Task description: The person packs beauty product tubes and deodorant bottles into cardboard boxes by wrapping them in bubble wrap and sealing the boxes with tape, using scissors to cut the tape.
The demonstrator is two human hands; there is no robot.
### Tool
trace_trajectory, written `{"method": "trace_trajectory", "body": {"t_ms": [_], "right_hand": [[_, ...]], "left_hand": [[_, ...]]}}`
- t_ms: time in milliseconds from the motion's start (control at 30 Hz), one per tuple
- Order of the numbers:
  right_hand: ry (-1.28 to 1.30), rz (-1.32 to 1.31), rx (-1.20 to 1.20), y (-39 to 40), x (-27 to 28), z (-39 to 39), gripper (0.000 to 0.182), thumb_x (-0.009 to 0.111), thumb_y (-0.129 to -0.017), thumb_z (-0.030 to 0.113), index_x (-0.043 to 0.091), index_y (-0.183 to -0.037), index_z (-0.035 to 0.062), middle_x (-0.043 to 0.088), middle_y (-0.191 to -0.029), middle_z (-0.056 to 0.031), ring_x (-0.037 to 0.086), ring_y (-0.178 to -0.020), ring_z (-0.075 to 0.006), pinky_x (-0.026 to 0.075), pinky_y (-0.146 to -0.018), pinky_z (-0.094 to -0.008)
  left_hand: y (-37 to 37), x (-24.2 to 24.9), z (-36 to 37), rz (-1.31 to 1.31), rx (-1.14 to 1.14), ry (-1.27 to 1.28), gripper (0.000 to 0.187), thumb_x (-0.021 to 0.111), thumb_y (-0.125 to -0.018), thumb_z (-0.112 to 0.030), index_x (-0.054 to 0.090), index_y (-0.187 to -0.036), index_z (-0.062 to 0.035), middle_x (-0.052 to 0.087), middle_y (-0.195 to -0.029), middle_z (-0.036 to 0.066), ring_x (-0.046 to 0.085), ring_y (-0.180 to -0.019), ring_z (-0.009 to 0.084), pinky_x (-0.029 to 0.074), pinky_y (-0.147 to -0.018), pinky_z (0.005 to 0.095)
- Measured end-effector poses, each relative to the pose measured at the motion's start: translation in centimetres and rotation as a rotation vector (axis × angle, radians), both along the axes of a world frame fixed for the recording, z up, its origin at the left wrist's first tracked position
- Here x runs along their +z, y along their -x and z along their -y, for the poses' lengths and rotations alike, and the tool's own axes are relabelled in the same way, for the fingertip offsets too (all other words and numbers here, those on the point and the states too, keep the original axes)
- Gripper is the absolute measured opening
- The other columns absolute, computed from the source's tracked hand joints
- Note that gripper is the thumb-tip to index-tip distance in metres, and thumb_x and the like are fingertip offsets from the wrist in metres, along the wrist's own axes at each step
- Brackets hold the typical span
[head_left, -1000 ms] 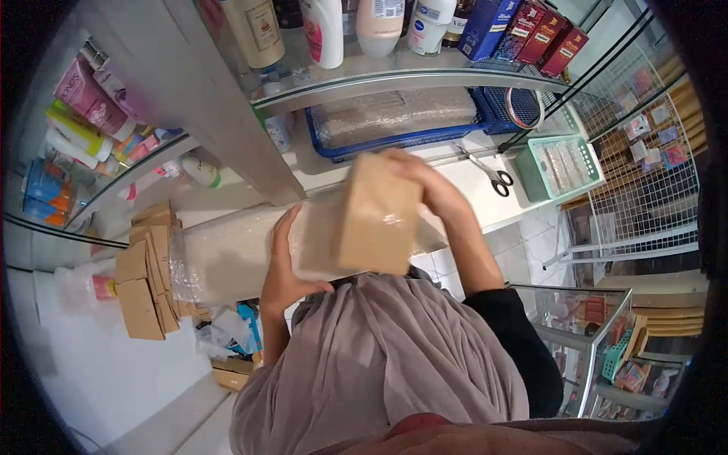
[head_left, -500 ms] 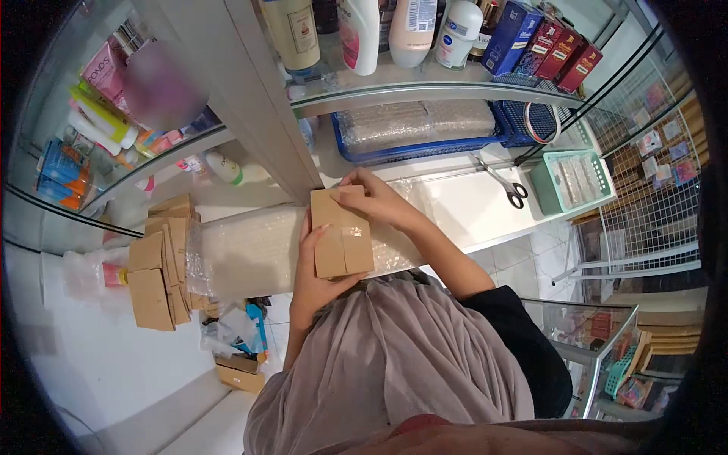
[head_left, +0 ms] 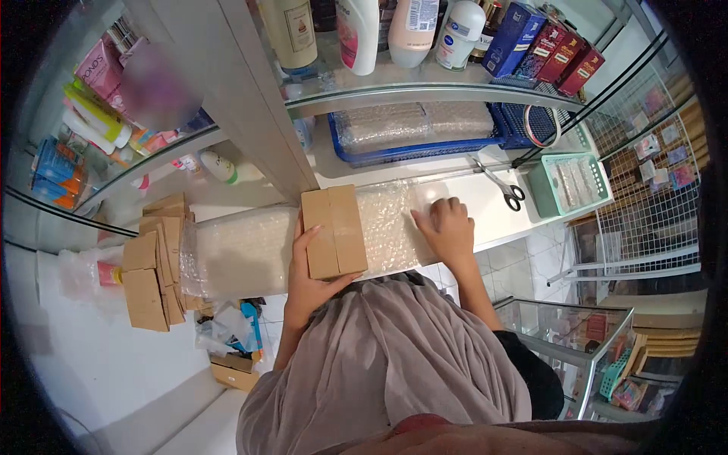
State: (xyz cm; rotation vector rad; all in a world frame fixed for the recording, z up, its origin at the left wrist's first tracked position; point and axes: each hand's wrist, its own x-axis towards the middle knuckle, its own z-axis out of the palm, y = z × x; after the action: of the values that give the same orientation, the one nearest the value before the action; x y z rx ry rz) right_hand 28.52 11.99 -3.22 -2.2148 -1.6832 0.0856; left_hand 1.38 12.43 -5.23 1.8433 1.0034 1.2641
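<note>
A small brown cardboard box [head_left: 334, 232] is in my left hand [head_left: 309, 265], whose fingers wrap its left side and lower edge. Beneath the box lies a long sheet of bubble wrap [head_left: 243, 250] across the white counter. My right hand [head_left: 449, 229] is apart from the box, at the right end of the bubble wrap, with its fingers bent; whether it pinches anything there is hidden. Black-handled scissors [head_left: 503, 184] rest on the counter to the right of that hand.
Flattened cardboard pieces [head_left: 155, 265] stack at the left. Behind are a blue basket [head_left: 425, 152] of wrapped items and a glass shelf [head_left: 425, 92] with bottles and boxes. A green basket [head_left: 548, 189] stands at the right.
My right hand has left the top of the box and moved right to the end of the bubble wrap. The box, still in my left hand, has shifted slightly left.
</note>
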Motion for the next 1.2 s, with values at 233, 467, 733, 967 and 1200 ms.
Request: {"method": "trace_trajectory", "body": {"t_ms": [233, 467, 733, 967, 1200], "right_hand": [[-0.057, -0.576, 0.068, -2.7, -0.5, 0.3, 0.027, 0.067, -0.084, 0.028, 0.064, -0.083, 0.0014, 0.06, -0.081, -0.0107, 0.057, -0.073, -0.0266, 0.043, -0.065, -0.0346], [0.002, -0.938, 0.019, -4.5, 0.2, 0.4, 0.024, 0.066, -0.088, 0.018, 0.056, -0.075, -0.0001, 0.048, -0.07, 0.0027, 0.042, -0.068, -0.0058, 0.037, -0.06, -0.0247], [-0.024, -1.24, 0.162, -3.5, 4.5, 0.3, 0.014, 0.061, -0.091, 0.009, 0.059, -0.078, 0.0036, 0.055, -0.071, 0.003, 0.048, -0.065, -0.0037, 0.037, -0.059, -0.0214], [0.059, -1.381, 0.395, 1.3, 6.9, -1.2, 0.01, 0.06, -0.09, 0.007, 0.06, -0.081, 0.0031, 0.058, -0.071, 0.0006, 0.054, -0.064, -0.0057, 0.04, -0.056, -0.0219], [0.162, -0.873, 0.617, 7.2, 8.4, -2.9, 0.016, 0.065, -0.087, 0.011, 0.06, -0.077, -0.0004, 0.056, -0.077, -0.0071, 0.057, -0.07, -0.0131, 0.042, -0.06, -0.027]], "left_hand": [[-0.5, 0.2, 1.0, -0.006, 0.033, 0.096, 0.095, 0.091, -0.063, -0.02, 0.033, -0.137, -0.0086, 0.022, -0.153, 0.028, 0.038, -0.136, 0.0399, 0.039, -0.107, 0.0447], [-1.9, -1.3, 1.3, 0.118, 0.001, 0.193, 0.096, 0.091, -0.065, -0.02, 0.031, -0.138, -0.0064, 0.028, -0.15, 0.028, 0.043, -0.132, 0.0371, 0.041, -0.105, 0.0432], [-2.7, -0.8, 1.4, -0.028, 0.014, 0.147, 0.096, 0.091, -0.065, -0.023, 0.031, -0.137, -0.0052, 0.03, -0.148, 0.028, 0.043, -0.132, 0.0401, 0.042, -0.105, 0.044], [-2.5, -0.8, 1.2, -0.028, -0.017, 0.194, 0.096, 0.091, -0.064, -0.024, 0.031, -0.138, -0.0055, 0.028, -0.149, 0.029, 0.039, -0.135, 0.042, 0.039, -0.107, 0.045], [-1.7, -1.0, 0.5, -0.06, -0.058, 0.158, 0.106, 0.091, -0.062, -0.025, 0.026, -0.143, -0.0045, 0.031, -0.148, 0.028, 0.04, -0.135, 0.0402, 0.038, -0.108, 0.0447]]}}
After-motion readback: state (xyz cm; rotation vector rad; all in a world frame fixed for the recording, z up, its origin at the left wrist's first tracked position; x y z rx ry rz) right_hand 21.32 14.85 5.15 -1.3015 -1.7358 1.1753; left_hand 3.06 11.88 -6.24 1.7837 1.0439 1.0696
